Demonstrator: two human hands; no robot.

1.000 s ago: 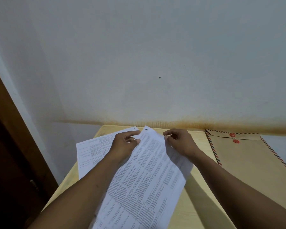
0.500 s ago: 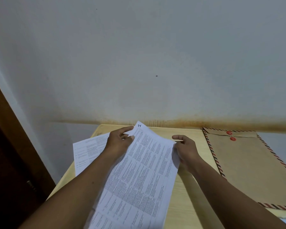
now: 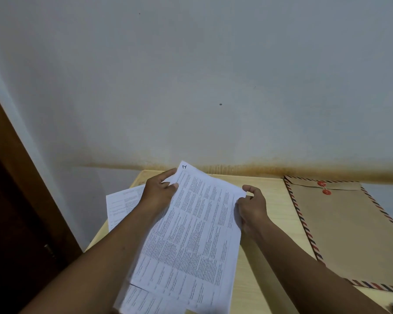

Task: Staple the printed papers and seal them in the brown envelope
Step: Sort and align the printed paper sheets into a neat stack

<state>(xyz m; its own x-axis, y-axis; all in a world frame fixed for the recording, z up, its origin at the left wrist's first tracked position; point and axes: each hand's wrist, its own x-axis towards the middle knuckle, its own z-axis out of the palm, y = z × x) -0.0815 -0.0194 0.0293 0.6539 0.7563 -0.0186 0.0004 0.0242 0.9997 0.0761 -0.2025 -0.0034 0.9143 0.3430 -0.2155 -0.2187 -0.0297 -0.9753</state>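
Now that the right hand [image 3: 251, 205] has slid from the far edge to the right edge, the white printed paper sheets [image 3: 191, 234] sit squarer. Its fingers [image 3: 247, 188] and the left hand [image 3: 159, 193] pinch them above the pale wooden desk [image 3: 270, 196]. This looks like aligning, and no stapler shows. Another printed sheet [image 3: 123, 205] lies left, and the brown striped-border envelope [image 3: 347, 230] lies right, below a stained grey wall [image 3: 191, 87].

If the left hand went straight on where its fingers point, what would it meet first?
The left hand grips the top corner of the printed sheet; past that corner the line looks free over the far edge of the table until the wall. The wall's distance is unclear.
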